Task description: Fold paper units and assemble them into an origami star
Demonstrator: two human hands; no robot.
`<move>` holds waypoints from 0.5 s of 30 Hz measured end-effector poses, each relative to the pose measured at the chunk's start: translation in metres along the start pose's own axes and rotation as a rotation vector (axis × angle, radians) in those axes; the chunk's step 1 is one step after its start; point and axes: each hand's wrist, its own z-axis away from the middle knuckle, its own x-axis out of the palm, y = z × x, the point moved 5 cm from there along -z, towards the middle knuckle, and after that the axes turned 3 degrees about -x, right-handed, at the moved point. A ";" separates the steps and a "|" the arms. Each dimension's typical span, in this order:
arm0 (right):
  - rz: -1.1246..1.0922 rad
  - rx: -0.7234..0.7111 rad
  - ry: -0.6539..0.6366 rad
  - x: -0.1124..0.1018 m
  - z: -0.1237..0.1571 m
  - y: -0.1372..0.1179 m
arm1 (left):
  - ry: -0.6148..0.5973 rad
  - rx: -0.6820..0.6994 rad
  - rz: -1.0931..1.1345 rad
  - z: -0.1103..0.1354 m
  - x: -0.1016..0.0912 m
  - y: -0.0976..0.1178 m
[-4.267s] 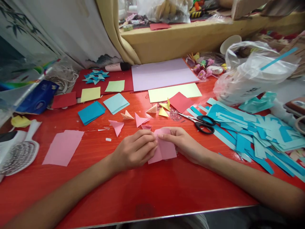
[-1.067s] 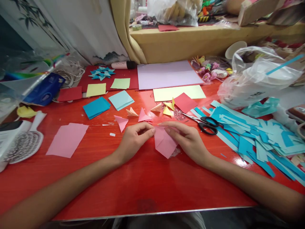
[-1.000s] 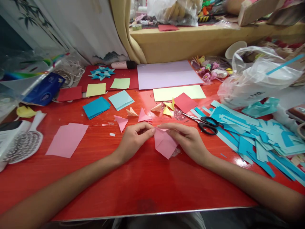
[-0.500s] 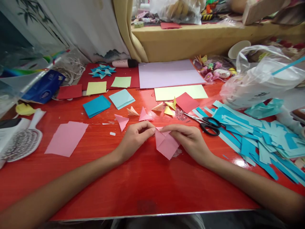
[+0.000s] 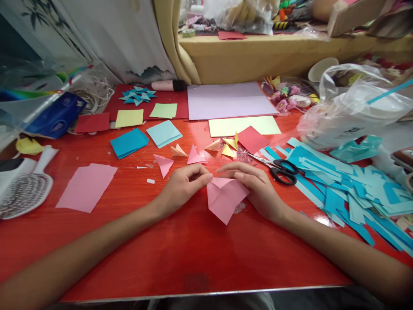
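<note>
one pink paper (image 5: 224, 200), now flatter, between left hand (image 5: 182, 188) and right hand (image 5: 260, 189)

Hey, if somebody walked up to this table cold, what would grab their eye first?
First, the glossy red table itself, with a folded pink paper at its middle, held at its top edge by the left hand and the right hand. Next, the heap of blue paper strips on the right, with black-handled scissors at its near-left edge.
</note>
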 end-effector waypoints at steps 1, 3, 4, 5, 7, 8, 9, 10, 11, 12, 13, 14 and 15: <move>-0.019 0.057 0.008 0.000 -0.001 0.002 | -0.011 0.012 -0.021 0.000 0.000 0.000; 0.012 0.190 -0.041 0.002 -0.003 0.007 | -0.043 0.046 -0.084 -0.001 0.001 0.002; 0.044 0.247 -0.088 0.003 -0.003 0.009 | -0.056 0.069 -0.123 -0.001 0.001 0.003; 0.077 0.288 -0.135 0.005 -0.004 0.010 | -0.066 0.093 -0.162 -0.001 0.002 0.004; 0.124 0.327 -0.203 0.006 -0.003 0.011 | -0.087 0.139 -0.232 -0.001 0.003 0.006; 0.141 0.326 -0.219 0.005 -0.004 0.011 | -0.095 0.157 -0.257 -0.001 0.003 0.007; 0.158 0.319 -0.230 0.005 -0.004 0.011 | -0.105 0.167 -0.276 -0.001 0.004 0.007; 0.172 0.311 -0.240 0.004 -0.003 0.011 | -0.114 0.173 -0.290 -0.001 0.004 0.007; 0.182 0.305 -0.245 0.004 -0.003 0.011 | -0.122 0.173 -0.299 -0.002 0.004 0.007; 0.188 0.301 -0.245 0.003 -0.003 0.012 | -0.128 0.172 -0.305 -0.002 0.004 0.007; 0.191 0.299 -0.244 0.003 -0.003 0.012 | -0.133 0.170 -0.307 -0.003 0.004 0.007; 0.194 0.300 -0.243 0.003 -0.003 0.012 | -0.136 0.169 -0.307 -0.003 0.004 0.007; 0.198 0.301 -0.241 0.003 -0.002 0.013 | -0.139 0.168 -0.305 -0.003 0.004 0.007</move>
